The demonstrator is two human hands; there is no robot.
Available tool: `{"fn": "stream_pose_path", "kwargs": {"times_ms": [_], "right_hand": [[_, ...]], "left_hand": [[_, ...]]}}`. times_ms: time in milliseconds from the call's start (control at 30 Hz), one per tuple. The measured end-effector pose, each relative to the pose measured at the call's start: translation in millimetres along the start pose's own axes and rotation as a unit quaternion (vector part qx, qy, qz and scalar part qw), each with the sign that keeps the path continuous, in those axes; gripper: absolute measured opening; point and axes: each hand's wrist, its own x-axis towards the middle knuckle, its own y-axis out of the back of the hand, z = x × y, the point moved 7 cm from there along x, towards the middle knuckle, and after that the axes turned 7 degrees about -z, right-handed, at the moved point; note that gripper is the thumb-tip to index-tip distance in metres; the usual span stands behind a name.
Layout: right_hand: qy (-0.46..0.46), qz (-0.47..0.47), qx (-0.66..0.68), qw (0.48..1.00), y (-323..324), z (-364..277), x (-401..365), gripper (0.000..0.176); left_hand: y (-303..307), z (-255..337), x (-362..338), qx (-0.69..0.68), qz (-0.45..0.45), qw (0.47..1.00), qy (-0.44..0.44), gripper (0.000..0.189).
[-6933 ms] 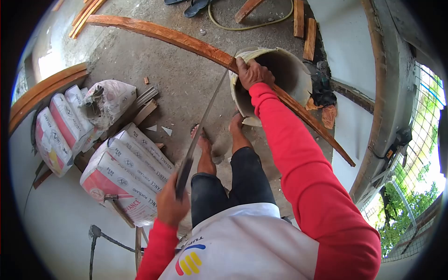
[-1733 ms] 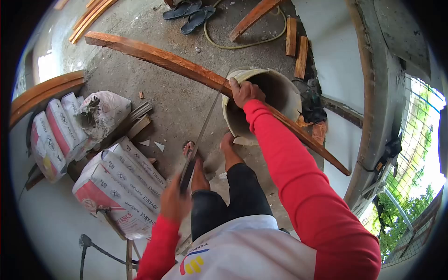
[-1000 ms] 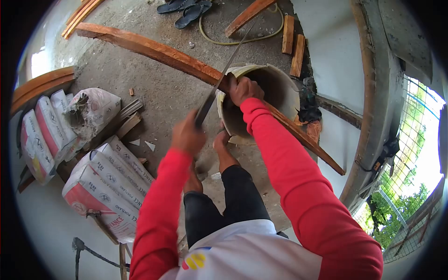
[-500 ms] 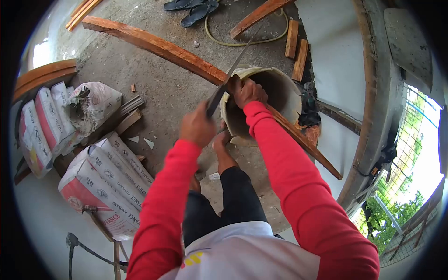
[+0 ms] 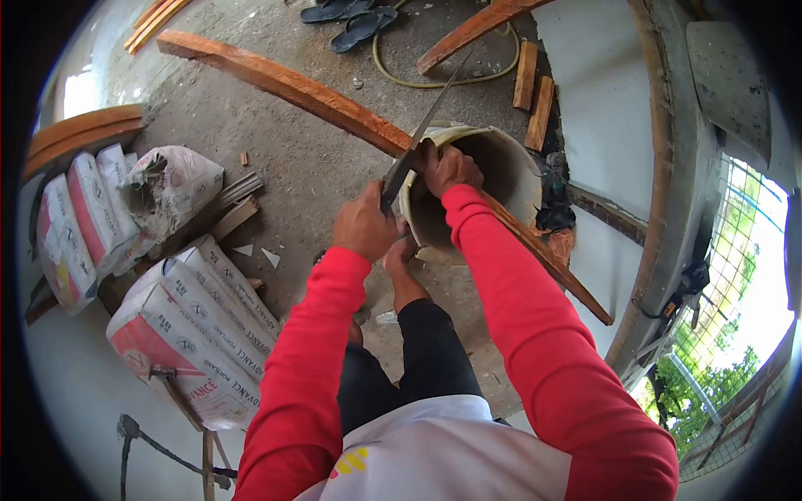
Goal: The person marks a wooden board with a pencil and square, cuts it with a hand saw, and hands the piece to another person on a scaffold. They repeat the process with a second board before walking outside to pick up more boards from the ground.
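A long reddish wooden beam [image 5: 284, 87] lies across the rim of an upright round container [image 5: 524, 167]. My left hand [image 5: 366, 221] is closed round the handle end of a handsaw [image 5: 425, 125], whose blade slants up and away across the beam. Wrapped over the beam just right of the blade is my right hand [image 5: 452, 169], above the container's mouth. The saw's teeth and the exact contact with the wood are too small to make out. My bare foot [image 5: 400, 250] is at the container's near left side.
Cement bags [image 5: 209, 334] are stacked at the left, beside an opened sack [image 5: 177, 188]. Short wood pieces [image 5: 540, 113] lie by the right wall. Beyond the container are a hose [image 5: 401, 81], another beam [image 5: 476, 35] and slippers [image 5: 361, 25].
The hand on the saw has moved up and slightly right, pushing the saw forward along its length. The other hand still holds the beam. The whole view has shifted slightly.
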Motion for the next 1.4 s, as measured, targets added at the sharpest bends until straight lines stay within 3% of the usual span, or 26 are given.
{"fn": "stream_pose_path", "kwargs": {"times_ms": [67,100,167,200,300,367,400,433,533,600,700,800,867,900,1000,1100,1167,1267,1333,1400], "right_hand": [[-0.012,-0.005,-0.018,1.000,-5,-2,5,0.067],[-0.005,-0.013,-0.011,1.000,-2,-8,7,0.067],[-0.009,-0.031,-0.003,0.999,-1,-3,6,0.067],[-0.009,-0.034,-0.003,0.999,-3,-2,6,0.067],[-0.010,-0.038,-0.003,0.999,2,-6,3,0.067],[0.006,-0.006,0.002,1.000,3,-6,5,0.067],[0.020,0.017,0.004,1.000,0,-5,3,0.067],[0.033,0.045,0.008,0.998,1,-4,4,0.067],[-0.003,0.018,-0.016,1.000,-1,-4,7,0.067],[-0.007,-0.008,-0.018,1.000,-2,-2,8,0.067],[-0.006,-0.015,-0.013,1.000,0,-5,6,0.067],[0.003,0.000,-0.014,1.000,-3,-6,-1,0.067],[0.008,0.025,-0.018,0.999,-2,-5,1,0.067],[0.010,0.033,-0.024,0.999,-7,-2,1,0.067],[0.014,0.035,-0.035,0.999,-7,-4,0,0.067],[0.004,0.021,-0.027,0.999,-4,-6,2,0.068],[-0.003,0.008,-0.026,1.000,-3,-4,0,0.069],[-0.004,0.000,-0.020,1.000,2,-9,-1,0.069],[-0.004,0.002,-0.014,1.000,0,-8,-2,0.069],[0.003,0.025,-0.022,0.999,-2,-7,-4,0.069]], "left_hand": [[21,-14,-57,-0.020,-0.044,0.997,0.052,0.036],[36,-26,-108,-0.008,-0.015,0.999,0.051,0.039],[80,-26,-207,-0.041,-0.069,0.994,0.072,0.054],[91,-38,-251,-0.031,-0.143,0.974,0.174,0.055],[96,-33,-231,-0.042,-0.075,0.992,0.089,0.052],[38,-51,-130,-0.007,-0.040,0.996,0.079,0.042],[7,-51,-62,-0.043,-0.083,0.994,0.055,0.039],[5,-30,-21,-0.066,-0.019,0.998,0.002,0.038],[17,-37,-62,-0.065,-0.009,0.998,0.001,0.035],[59,-41,-146,-0.054,-0.015,0.998,0.010,0.040],[102,-57,-242,-0.077,-0.075,0.989,0.100,0.045],[71,-55,-158,-0.078,-0.018,0.996,0.030,0.044],[21,-54,-47,-0.055,-0.044,0.997,0.013,0.033],[19,-32,-8,-0.077,0.014,0.995,-0.056,0.030],[17,-26,-12,-0.055,0.000,0.996,-0.069,0.033],[54,-60,-124,-0.060,-0.016,0.998,-0.014,0.039],[86,-54,-177,-0.101,-0.061,0.991,0.069,0.038],[80,-54,-177,-0.106,-0.071,0.987,0.095,0.034],[40,-67,-127,-0.086,0.005,0.996,0.008,0.031],[16,-49,-52,-0.053,-0.035,0.998,0.020,0.037]]}}
